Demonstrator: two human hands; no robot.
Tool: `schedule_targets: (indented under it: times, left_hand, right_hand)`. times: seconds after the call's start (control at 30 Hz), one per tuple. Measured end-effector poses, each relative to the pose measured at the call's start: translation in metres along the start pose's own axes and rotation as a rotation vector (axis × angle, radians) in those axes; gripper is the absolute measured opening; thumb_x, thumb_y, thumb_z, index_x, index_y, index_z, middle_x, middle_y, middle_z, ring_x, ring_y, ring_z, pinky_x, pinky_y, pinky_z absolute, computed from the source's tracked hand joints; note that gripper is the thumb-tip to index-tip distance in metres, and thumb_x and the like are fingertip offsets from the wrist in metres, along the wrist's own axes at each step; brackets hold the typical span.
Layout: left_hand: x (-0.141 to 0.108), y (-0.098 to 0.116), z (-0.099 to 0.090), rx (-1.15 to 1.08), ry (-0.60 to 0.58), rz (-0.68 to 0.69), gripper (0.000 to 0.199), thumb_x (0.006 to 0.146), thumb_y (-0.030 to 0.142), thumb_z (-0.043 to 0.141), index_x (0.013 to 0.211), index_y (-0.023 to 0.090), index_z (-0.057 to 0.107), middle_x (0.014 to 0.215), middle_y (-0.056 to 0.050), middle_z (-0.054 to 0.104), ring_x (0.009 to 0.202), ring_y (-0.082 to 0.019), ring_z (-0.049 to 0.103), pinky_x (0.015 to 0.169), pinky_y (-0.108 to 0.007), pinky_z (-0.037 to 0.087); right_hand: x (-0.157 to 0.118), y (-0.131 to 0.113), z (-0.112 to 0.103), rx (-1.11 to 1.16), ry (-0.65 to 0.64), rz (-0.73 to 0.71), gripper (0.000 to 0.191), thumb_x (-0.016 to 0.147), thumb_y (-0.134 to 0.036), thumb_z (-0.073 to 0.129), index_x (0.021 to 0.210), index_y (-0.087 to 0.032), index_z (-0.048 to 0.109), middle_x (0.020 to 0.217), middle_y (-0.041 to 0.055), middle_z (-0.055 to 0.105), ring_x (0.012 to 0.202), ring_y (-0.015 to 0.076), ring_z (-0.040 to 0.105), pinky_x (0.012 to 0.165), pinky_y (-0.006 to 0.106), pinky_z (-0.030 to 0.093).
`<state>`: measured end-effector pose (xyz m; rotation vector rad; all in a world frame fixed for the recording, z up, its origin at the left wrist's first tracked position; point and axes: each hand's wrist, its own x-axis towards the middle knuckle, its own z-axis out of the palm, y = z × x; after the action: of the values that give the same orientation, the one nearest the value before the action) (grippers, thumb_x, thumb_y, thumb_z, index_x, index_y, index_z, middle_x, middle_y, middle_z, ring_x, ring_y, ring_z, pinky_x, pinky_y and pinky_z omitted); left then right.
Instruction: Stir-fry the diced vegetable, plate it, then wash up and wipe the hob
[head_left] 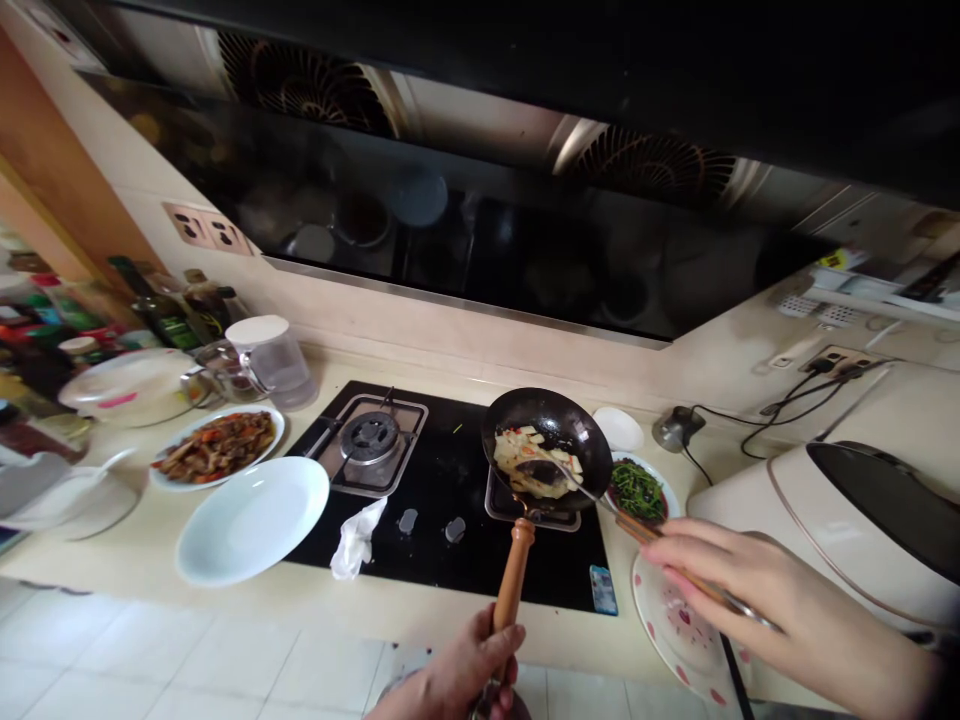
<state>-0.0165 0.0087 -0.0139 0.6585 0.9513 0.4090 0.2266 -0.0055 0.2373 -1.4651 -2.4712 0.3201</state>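
Observation:
A black wok (596, 455) sits over the right burner, tilted, with pale sliced food (536, 450) and bits of red in it. My left hand (476, 655) is closed round its wooden handle (511, 580). Between the fingers and thumb of my right hand (757, 590) is a spatula (637, 527) with a metal shaft and wooden handle. Its metal head rests among the food, partly hidden. Behind my right fingers stands a plate of green vegetables (637, 487). Under the right hand lies a plate with red spots (667, 620), partly covered.
The black gas hob (442, 450) has a bare left burner (369, 437). Crumpled tissue (358, 540) lies at its front edge. Left are a white oval plate (255, 520), a plate of cooked food (217, 447) and a jug (277, 365). A rice cooker (780, 500) stands right; a range hood (465, 230) overhangs.

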Motion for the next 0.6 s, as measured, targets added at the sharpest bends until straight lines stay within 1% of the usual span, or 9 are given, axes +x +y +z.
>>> schedule_targets:
  times: [0.07, 0.17, 0.23, 0.3, 0.37, 0.43, 0.47, 0.53, 0.6]
  left_hand:
    - [0.0, -0.001, 0.0, 0.007, 0.0, 0.003, 0.063, 0.058, 0.066, 0.069, 0.091, 0.021, 0.04, 0.052, 0.006, 0.055, 0.034, -0.008, 0.046, 0.03, -0.018, 0.03]
    - [-0.002, 0.002, 0.002, 0.009, 0.011, 0.0, 0.065, 0.057, 0.065, 0.07, 0.093, 0.021, 0.04, 0.053, 0.006, 0.055, 0.035, -0.007, 0.046, 0.031, -0.018, 0.029]
    - [-0.005, 0.004, 0.003, 0.016, 0.016, 0.004, 0.064, 0.057, 0.065, 0.07, 0.093, 0.021, 0.04, 0.053, 0.006, 0.055, 0.035, -0.007, 0.046, 0.031, -0.018, 0.028]
    - [-0.007, 0.006, 0.004, 0.02, 0.014, -0.001, 0.063, 0.057, 0.065, 0.069, 0.092, 0.021, 0.041, 0.053, 0.007, 0.054, 0.035, -0.007, 0.045, 0.031, -0.018, 0.028]
    - [-0.008, 0.006, 0.004, 0.017, 0.021, -0.015, 0.064, 0.057, 0.066, 0.069, 0.092, 0.021, 0.04, 0.052, 0.007, 0.054, 0.035, -0.007, 0.045, 0.031, -0.017, 0.028]
    - [-0.008, 0.006, 0.003, 0.018, 0.024, -0.03, 0.065, 0.056, 0.066, 0.069, 0.092, 0.021, 0.04, 0.053, 0.007, 0.055, 0.034, -0.007, 0.045, 0.031, -0.017, 0.028]
    - [-0.007, 0.006, 0.003, 0.022, 0.024, -0.031, 0.065, 0.056, 0.067, 0.069, 0.093, 0.021, 0.04, 0.053, 0.007, 0.055, 0.034, -0.007, 0.044, 0.03, -0.017, 0.027]
    - [-0.005, 0.004, 0.002, 0.028, 0.024, -0.02, 0.065, 0.057, 0.066, 0.069, 0.093, 0.021, 0.039, 0.054, 0.007, 0.056, 0.034, -0.007, 0.045, 0.029, -0.017, 0.026]
    - [-0.003, 0.003, 0.001, 0.023, 0.02, -0.01, 0.063, 0.059, 0.065, 0.068, 0.094, 0.021, 0.04, 0.054, 0.006, 0.056, 0.034, -0.007, 0.045, 0.029, -0.016, 0.026]
  right_hand:
    - [0.004, -0.011, 0.012, -0.024, -0.06, -0.01, 0.026, 0.09, -0.022, 0.046, 0.102, -0.029, 0.067, 0.091, 0.0046, 0.067, 0.075, 0.0171, 0.066, 0.063, 0.024, 0.052]
    - [0.02, -0.012, 0.053, -0.114, -0.137, -0.01, 0.024, 0.088, -0.014, 0.045, 0.094, -0.025, 0.066, 0.081, 0.0024, 0.063, 0.065, 0.0128, 0.062, 0.059, 0.021, 0.046]
    - [0.034, 0.0, 0.082, -0.196, -0.171, -0.003, 0.023, 0.083, -0.01, 0.047, 0.089, -0.021, 0.066, 0.079, 0.0022, 0.062, 0.058, 0.0114, 0.059, 0.054, 0.02, 0.043]
    - [0.047, 0.022, 0.095, -0.235, -0.132, 0.019, 0.023, 0.081, -0.01, 0.048, 0.091, -0.02, 0.067, 0.084, 0.0034, 0.064, 0.056, 0.0108, 0.058, 0.053, 0.021, 0.042]
    - [0.057, 0.048, 0.087, -0.18, 0.028, 0.079, 0.024, 0.085, -0.017, 0.047, 0.098, -0.021, 0.067, 0.092, 0.0045, 0.068, 0.062, 0.0115, 0.062, 0.06, 0.022, 0.046]
    - [0.063, 0.07, 0.059, -0.09, 0.2, 0.192, 0.024, 0.087, -0.027, 0.047, 0.098, -0.023, 0.068, 0.09, 0.0026, 0.071, 0.067, 0.0129, 0.064, 0.064, 0.022, 0.048]
    - [0.066, 0.077, 0.042, -0.066, 0.265, 0.264, 0.023, 0.085, -0.029, 0.049, 0.094, -0.024, 0.069, 0.084, 0.0013, 0.072, 0.067, 0.0137, 0.065, 0.063, 0.022, 0.048]
    - [0.074, 0.088, 0.013, -0.073, 0.341, 0.416, 0.018, 0.079, -0.03, 0.053, 0.083, -0.023, 0.07, 0.068, -0.0005, 0.071, 0.063, 0.0153, 0.065, 0.059, 0.022, 0.047]
    - [0.085, 0.096, 0.0, -0.073, 0.367, 0.55, 0.015, 0.075, -0.028, 0.054, 0.073, -0.022, 0.068, 0.055, -0.0005, 0.067, 0.058, 0.0172, 0.066, 0.056, 0.023, 0.047]
